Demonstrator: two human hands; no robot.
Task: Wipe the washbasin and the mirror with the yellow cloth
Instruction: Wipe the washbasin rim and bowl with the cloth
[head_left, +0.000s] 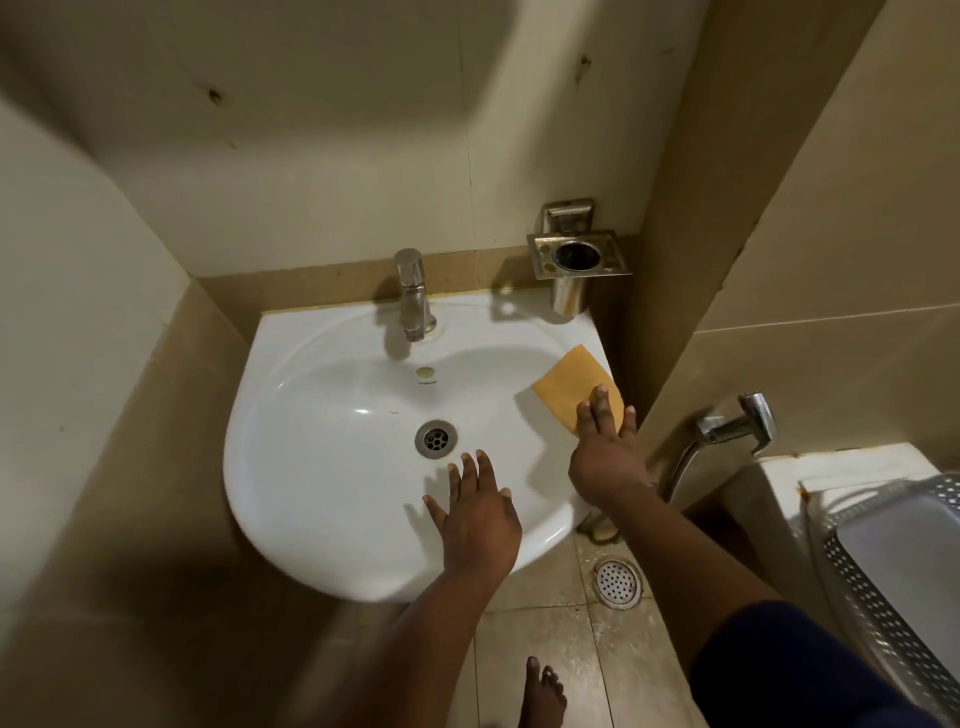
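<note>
A white washbasin (322, 467) hangs on the tiled wall, with a chrome tap (413, 296) at its back and a drain (435, 439) in the bowl. The yellow cloth (569, 383) lies folded on the basin's right rim. My right hand (605, 447) lies flat with spread fingers over the cloth's near end, fingertips resting on it. Over the basin's front rim my left hand (478, 506) is spread open, holding nothing. No mirror is in view.
A steel tumbler holder (576, 260) is fixed to the wall above the basin's back right corner. At right are a chrome health-faucet (732, 431), a white ledge and a perforated plastic basket (883, 561). Below are a floor drain (616, 582) and my bare foot (543, 693).
</note>
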